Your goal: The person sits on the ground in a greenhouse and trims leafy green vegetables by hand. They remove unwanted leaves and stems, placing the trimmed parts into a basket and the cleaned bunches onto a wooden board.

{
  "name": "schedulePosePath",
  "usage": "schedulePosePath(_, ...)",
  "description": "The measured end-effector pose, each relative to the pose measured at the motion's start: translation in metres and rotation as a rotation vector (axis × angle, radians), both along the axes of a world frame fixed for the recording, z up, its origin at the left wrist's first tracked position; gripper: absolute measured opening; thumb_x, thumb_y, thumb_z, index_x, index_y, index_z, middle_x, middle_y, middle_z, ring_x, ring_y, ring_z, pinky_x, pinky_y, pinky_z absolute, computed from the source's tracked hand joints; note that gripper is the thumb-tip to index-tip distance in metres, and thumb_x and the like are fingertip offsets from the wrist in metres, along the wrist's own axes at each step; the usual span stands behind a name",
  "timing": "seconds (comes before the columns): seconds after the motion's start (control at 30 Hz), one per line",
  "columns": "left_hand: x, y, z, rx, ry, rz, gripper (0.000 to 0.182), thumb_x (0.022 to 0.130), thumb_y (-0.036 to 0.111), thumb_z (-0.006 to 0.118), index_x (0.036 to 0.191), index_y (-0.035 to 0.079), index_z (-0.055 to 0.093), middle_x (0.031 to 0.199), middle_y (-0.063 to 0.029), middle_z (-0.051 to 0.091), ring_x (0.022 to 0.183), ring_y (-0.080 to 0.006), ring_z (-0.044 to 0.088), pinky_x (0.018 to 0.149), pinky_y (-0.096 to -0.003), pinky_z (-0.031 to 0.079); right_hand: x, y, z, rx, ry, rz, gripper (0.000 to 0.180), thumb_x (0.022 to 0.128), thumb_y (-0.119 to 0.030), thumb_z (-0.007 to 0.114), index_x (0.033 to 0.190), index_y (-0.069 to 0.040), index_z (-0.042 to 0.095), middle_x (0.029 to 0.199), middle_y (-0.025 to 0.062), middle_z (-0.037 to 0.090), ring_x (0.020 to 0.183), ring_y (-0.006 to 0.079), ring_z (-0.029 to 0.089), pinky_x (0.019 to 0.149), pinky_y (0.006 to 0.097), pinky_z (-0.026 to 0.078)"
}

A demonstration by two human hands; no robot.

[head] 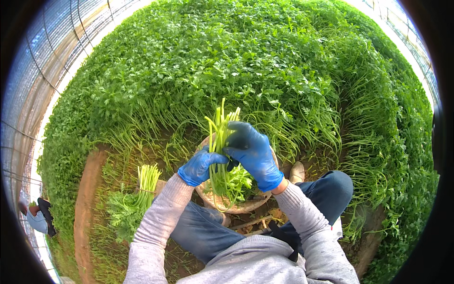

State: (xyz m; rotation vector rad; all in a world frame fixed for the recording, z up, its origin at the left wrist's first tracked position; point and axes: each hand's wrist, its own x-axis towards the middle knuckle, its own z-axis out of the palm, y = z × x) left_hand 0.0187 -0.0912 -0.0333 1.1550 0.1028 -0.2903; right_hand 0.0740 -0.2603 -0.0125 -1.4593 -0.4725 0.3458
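Both of my hands wear blue gloves. My left hand (203, 166) grips a bunch of leafy greens (220, 136) around the middle of its stems. My right hand (252, 151) closes on the same bunch from the other side, its thumb and fingers against the stems. The cut stem ends point up and away from me, and the leaves hang down. Beneath them is a round, pale, soil-stained surface (227, 207), partly hidden by the gloves and leaves. A small dark object (257, 196) lies near its front edge; I cannot tell what it is.
To my left lies a tied bunch of greens (145, 188), stems away from me. A dense leafy crop (227, 60) stands ahead and to the right. A bare soil strip (85, 213) runs at left. Another person (37, 216) shows at the left rim beside the greenhouse wall (39, 71).
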Motion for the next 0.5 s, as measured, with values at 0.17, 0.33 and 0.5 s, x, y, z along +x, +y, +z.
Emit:
schedulePosePath(0.17,0.001,-0.002,0.004,-0.014,-0.081,-0.214,0.043,0.083,0.022,0.068,0.118,-0.002,0.057,0.097,-0.0125,0.066,0.090,-0.0205,0.064,0.082,-0.0314,0.051,0.012,-0.010,0.000,0.300,0.055,-0.089,0.045,0.078,0.007,0.069,0.120,-0.003,0.054,0.086,0.0026,0.062,0.073,0.0086,0.060,0.062,0.0219,0.053)
schedulePosePath(0.33,0.002,-0.001,0.006,0.055,-0.075,-0.274,0.031,0.089,0.022,0.065,0.110,0.000,0.060,0.094,-0.0113,0.067,0.082,-0.0190,0.065,0.076,-0.0308,0.053,0.025,-0.017,0.000,0.208,-0.057,-0.105,0.049,0.076,0.008,0.069,0.121,-0.004,0.056,0.092,0.0008,0.064,0.079,0.0080,0.060,0.073,0.0212,0.051)
schedulePosePath(0.5,0.000,0.000,0.002,0.129,-0.087,-0.337,0.023,0.093,0.022,0.060,0.106,0.003,0.064,0.085,-0.0053,0.067,0.077,-0.0132,0.063,0.070,-0.0269,0.051,0.035,-0.022,0.012,0.212,-0.432,-0.187,0.061,0.090,-0.021,0.064,0.142,-0.001,0.036,0.132,0.0160,0.052,0.122,0.0226,0.049,0.103,0.0359,0.038)
